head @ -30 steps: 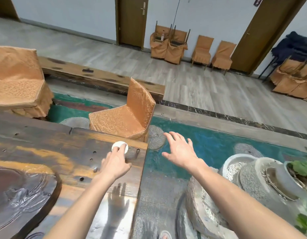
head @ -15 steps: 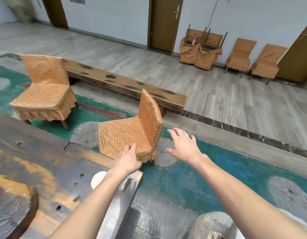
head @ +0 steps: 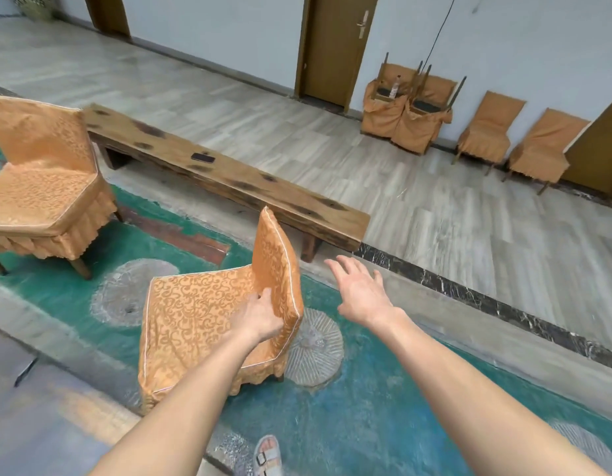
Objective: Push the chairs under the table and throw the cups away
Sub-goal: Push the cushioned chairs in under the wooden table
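An orange fabric-covered chair (head: pixel 194 314) stands on the green floor just beyond the dark wooden table (head: pixel 40 424), whose blurred corner fills the lower left. My left hand (head: pixel 260 317) grips the near edge of its backrest, thumb on the front face. My right hand (head: pixel 361 293) hovers open to the right of the backrest, apart from it, fingers spread. A second orange chair (head: pixel 40 187) stands farther left, away from the table. No cup is in view.
A long wooden bench (head: pixel 229 180) with a dark phone (head: pixel 203 157) on it runs behind the chairs. More covered chairs (head: pixel 486 132) stand along the far wall, two of them stacked (head: pixel 407 108). A round stone (head: pixel 315 348) lies by the chair; my sandalled foot (head: pixel 268 455) is below.
My left hand left the white cup on the table and moved forward to take hold of the near chair's backrest. The view shifted forward, so the cup dropped out of sight.
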`<state>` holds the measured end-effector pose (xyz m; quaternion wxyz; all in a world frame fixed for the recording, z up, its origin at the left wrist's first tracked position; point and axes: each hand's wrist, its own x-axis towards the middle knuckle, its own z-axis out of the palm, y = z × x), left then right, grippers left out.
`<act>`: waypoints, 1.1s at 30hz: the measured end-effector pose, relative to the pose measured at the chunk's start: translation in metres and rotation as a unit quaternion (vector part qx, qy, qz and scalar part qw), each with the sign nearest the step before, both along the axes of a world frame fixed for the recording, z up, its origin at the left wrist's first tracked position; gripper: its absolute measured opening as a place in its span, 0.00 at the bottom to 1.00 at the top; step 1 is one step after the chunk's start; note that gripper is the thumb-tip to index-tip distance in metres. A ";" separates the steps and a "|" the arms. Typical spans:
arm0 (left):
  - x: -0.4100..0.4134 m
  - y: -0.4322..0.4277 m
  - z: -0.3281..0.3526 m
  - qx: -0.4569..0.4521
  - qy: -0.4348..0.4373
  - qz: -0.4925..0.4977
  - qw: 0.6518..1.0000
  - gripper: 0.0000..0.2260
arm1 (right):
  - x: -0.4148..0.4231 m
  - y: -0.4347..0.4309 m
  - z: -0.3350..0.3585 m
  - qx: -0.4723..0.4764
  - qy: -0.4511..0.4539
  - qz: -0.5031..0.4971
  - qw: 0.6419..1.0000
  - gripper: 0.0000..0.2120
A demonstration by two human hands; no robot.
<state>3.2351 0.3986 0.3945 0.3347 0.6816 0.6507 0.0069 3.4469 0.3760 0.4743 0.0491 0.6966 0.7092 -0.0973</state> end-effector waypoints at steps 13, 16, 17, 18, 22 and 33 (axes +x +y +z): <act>0.015 0.158 -0.045 -0.062 -0.003 0.082 0.995 0.39 | 0.010 0.240 -0.025 -0.021 -0.045 0.119 0.992 0.43; 0.015 0.176 -0.070 -0.068 -0.007 0.122 0.990 0.42 | -0.004 0.289 -0.048 -0.035 -0.085 0.198 0.976 0.42; 0.014 0.179 -0.076 -0.077 -0.008 0.133 0.988 0.43 | -0.010 0.302 -0.054 -0.044 -0.099 0.224 0.969 0.42; 0.014 0.183 -0.084 -0.092 -0.015 0.153 0.984 0.44 | -0.015 0.317 -0.063 -0.057 -0.111 0.253 0.959 0.41; 0.020 0.190 -0.117 -0.147 -0.056 0.246 0.956 0.46 | -0.033 0.375 -0.100 -0.086 -0.150 0.365 0.915 0.37; 0.127 0.149 -0.155 -0.182 -0.127 0.538 0.813 0.44 | -0.034 0.458 -0.190 -0.097 -0.264 0.621 0.732 0.37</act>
